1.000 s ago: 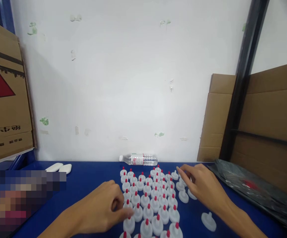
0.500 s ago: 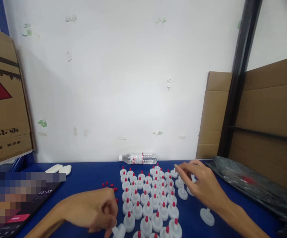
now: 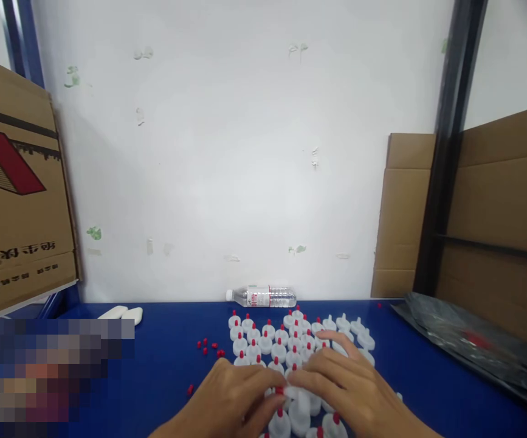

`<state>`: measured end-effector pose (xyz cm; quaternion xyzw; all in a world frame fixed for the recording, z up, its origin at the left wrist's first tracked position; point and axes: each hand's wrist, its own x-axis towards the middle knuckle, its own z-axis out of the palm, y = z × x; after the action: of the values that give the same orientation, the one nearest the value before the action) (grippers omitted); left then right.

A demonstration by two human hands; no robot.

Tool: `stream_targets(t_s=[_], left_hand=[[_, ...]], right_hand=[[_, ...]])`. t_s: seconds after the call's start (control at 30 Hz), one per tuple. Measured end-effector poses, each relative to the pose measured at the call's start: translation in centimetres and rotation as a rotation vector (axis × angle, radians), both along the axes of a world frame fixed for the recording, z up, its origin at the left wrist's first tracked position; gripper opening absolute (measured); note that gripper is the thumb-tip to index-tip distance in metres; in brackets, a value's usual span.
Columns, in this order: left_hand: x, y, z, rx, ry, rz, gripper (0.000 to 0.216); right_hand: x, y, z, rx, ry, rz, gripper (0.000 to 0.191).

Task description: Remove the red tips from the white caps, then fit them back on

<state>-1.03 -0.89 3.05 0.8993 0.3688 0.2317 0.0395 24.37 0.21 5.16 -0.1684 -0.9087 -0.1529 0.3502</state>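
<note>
Both hands meet low in the middle of the picture over a cluster of white plastic caps with red tips on the blue table. My left hand pinches a small red tip. My right hand has its fingers closed on a white cap, right against the left fingertips. Several white caps without red tips stand at the right of the cluster. A few loose red tips lie to the left.
A clear water bottle lies by the white wall. Cardboard boxes stand at the left and right. A dark plastic bag lies at the right, two white oval objects at the left.
My right hand has come back from the far right caps to the middle. My left hand has moved right to meet it. The camera has tilted slightly.
</note>
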Motion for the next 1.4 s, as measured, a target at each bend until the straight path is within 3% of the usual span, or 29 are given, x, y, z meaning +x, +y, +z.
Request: stream_targets(t_s=[0.13, 0.27, 0.37, 0.53, 0.6, 0.67, 0.73, 0.83, 0.97, 1.1, 1.23, 1.4], left_hand=[[0.2, 0.1, -1.3, 0.19, 0.06, -0.005, 0.03], [0.3, 0.5, -1.6, 0.19, 0.124, -0.031, 0.048], [0.7, 0.7, -1.5, 0.046, 0.026, -0.123, 0.061], [1.0, 0.4, -0.4, -0.329, -0.29, -0.196, 0.064], [0.3, 0.3, 0.4, -0.446, -0.388, -0.146, 0.063], [-0.9, 0.6, 1.3, -0.451, -0.406, 0.001, 0.056], [-2.5, 1.3, 2.1, -0.232, -0.254, 0.194, 0.05], [-4.6, 2.6, 2.8, -0.125, -0.105, 0.258, 0.046], [-5.7, 3.8, 2.3, -0.115, 0.083, 0.306, 0.028], [-6.1, 4.0, 1.5, -0.133, 0.205, 0.343, 0.014], [-6.2, 3.8, 1.6, -0.154, 0.252, 0.354, 0.014], [-5.9, 3.8, 2.0, -0.269, 0.251, 0.31, 0.017]], right_hand=[[-0.4, 0.1, -0.5, -0.007, 0.058, 0.056, 0.024], [-0.6, 0.2, -0.4, -0.006, 0.062, 0.122, 0.023], [-1.0, 0.2, -0.6, 0.028, 0.063, 0.162, 0.02], [-1.1, 0.3, -0.6, 0.147, 0.106, 0.141, 0.016], [-0.2, 0.9, -0.4, 0.194, 0.121, 0.107, 0.009], [1.3, 2.1, 0.0, 0.219, 0.144, 0.022, 0.008], [3.0, 3.5, 0.4, 0.224, 0.195, -0.124, 0.015], [5.0, 5.4, 0.6, 0.125, 0.235, -0.256, 0.015], [6.0, 6.8, 0.0, -0.087, 0.156, -0.317, 0.002], [6.2, 6.9, -0.2, -0.33, 0.02, -0.367, 0.017], [6.3, 6.5, 0.3, -0.534, -0.062, -0.479, 0.029], [6.8, 6.2, 1.0, -0.928, -0.09, -0.4, 0.033]])
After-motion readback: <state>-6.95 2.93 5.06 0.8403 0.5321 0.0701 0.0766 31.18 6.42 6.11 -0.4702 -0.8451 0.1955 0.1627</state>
